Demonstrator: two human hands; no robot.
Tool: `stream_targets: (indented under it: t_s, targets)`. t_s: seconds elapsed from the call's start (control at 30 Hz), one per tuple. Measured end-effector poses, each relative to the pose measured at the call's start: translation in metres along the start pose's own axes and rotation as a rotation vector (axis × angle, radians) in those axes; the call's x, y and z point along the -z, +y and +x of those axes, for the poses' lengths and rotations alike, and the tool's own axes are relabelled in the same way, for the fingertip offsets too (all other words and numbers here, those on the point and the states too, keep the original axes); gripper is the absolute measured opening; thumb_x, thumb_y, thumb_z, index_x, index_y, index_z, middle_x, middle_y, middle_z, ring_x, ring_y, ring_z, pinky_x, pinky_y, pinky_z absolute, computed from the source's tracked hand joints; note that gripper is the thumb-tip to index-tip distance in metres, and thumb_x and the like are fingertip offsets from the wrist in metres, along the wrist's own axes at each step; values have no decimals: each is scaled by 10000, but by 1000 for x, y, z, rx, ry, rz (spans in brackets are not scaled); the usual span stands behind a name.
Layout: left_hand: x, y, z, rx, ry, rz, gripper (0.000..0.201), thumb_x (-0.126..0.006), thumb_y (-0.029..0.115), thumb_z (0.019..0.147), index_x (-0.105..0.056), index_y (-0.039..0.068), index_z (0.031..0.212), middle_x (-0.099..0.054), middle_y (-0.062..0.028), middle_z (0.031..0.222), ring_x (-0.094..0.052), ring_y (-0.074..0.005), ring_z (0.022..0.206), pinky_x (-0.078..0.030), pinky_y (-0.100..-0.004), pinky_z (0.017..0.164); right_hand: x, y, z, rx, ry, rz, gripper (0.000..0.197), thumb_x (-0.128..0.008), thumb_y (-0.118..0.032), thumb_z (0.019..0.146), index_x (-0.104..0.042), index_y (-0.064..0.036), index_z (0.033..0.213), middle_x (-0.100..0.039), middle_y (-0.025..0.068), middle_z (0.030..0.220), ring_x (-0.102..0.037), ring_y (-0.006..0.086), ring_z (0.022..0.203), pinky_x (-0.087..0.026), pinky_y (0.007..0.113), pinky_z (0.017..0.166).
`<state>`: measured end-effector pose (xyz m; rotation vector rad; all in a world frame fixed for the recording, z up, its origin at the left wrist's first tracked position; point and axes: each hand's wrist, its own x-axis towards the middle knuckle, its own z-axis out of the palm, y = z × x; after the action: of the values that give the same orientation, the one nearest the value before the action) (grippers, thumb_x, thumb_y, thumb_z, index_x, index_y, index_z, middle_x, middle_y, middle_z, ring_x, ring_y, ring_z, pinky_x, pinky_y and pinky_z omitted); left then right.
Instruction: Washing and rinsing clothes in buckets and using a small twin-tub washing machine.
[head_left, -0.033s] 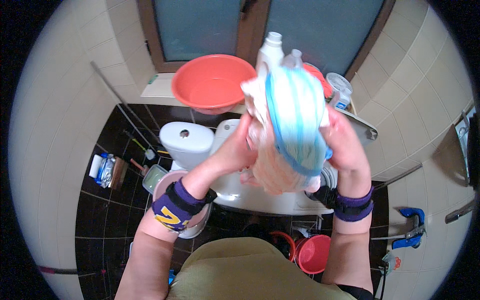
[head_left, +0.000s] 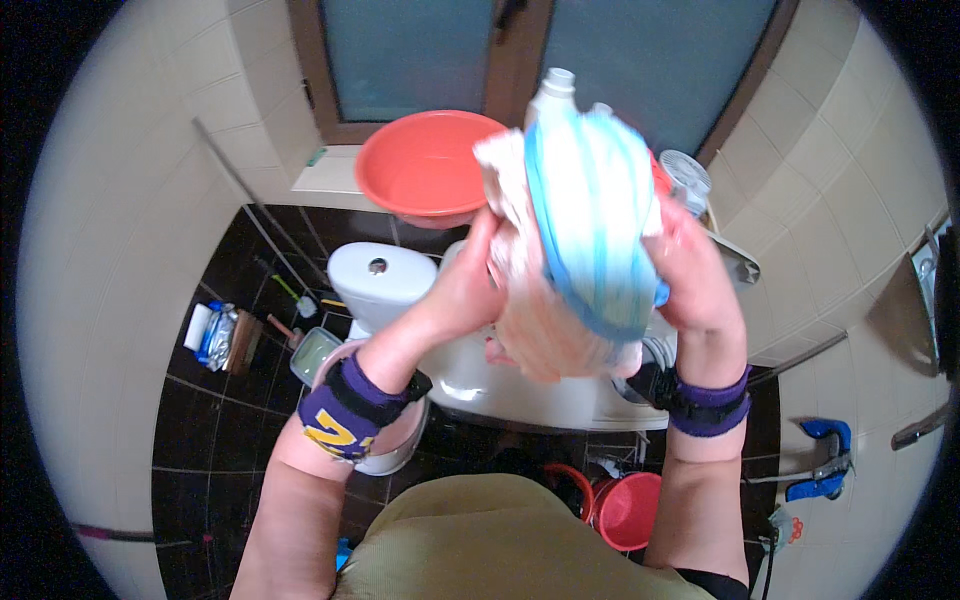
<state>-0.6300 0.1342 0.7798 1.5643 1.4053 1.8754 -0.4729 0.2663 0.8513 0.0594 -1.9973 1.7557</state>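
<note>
Bunched between my two hands is a soft striped cloth (head_left: pixel 592 215), white and light blue with a blue edging and a peach-coloured lower part. Whether it is a garment or a towel I cannot make out. My left hand (head_left: pixel 470 280) grips its left side, where whitish folds stick out. On the other side, my right hand (head_left: pixel 690 265) has hold of the edge, with some fingertips hidden behind the fabric. The bundle is held up in the air over a white bathtub or basin (head_left: pixel 480 385). Both wrists wear purple bands.
A red-orange basin (head_left: pixel 430 165) stands on the window ledge beside a white bottle (head_left: pixel 555 95) and a small fan (head_left: pixel 686 175). The toilet tank (head_left: pixel 382 285) is at left, with a pink tub (head_left: pixel 400 440) nearer. A red bucket (head_left: pixel 628 510) sits below right.
The view has shifted slightly, so the surroundings sit a little further right. The cloth has moved slightly against the bottles behind it; both hands keep their hold.
</note>
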Motion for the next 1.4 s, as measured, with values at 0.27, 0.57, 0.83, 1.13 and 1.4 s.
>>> stream_targets:
  t_s: [0.27, 0.57, 0.83, 1.13, 1.4]
  targets:
    - [139, 40, -48, -112, 187, 415, 779, -714, 204, 752, -263, 30, 1363, -393, -149, 1350, -417, -237, 1224, -350, -347, 1005, -127, -21, 73, 135, -372, 193, 281, -493, -85, 846, -534, 22, 1102, -611, 51, 1042, -568, 104, 933, -448, 244, 837]
    - [231, -54, -227, 322, 223, 633, 591, -659, 229, 814, -406, 20, 1306, -514, -115, 1245, -508, -194, 1120, -413, -313, 944, -252, 133, 80, -246, -622, 443, 329, -455, -74, 862, -502, -4, 1180, -584, 55, 1092, -544, 114, 999, -434, 284, 881]
    - [212, -93, -290, 581, 479, -45, 430, -536, 181, 905, -441, 28, 1296, -497, -104, 1268, -496, -194, 1122, -405, -318, 954, -287, 230, 57, -368, -637, 96, 286, -470, -106, 855, -539, 2, 1112, -593, 45, 1028, -544, 107, 936, -436, 272, 830]
    - [200, -99, -263, 551, 256, -242, 445, -550, 161, 896, -423, 16, 1298, -529, -102, 1228, -530, -176, 1092, -444, -297, 912, -258, 165, 71, -350, -638, 176, 279, -482, -76, 806, -568, 0, 1060, -595, 30, 975, -540, 99, 895, -437, 254, 799]
    - [198, -44, -188, 709, 397, -221, 570, -532, 13, 844, -299, 70, 1362, -511, -94, 1238, -533, -204, 1108, -504, -321, 840, -178, 135, 69, -443, -517, -47, 368, -495, -67, 805, -508, -15, 1169, -586, 33, 938, -544, 98, 852, -475, 238, 673]
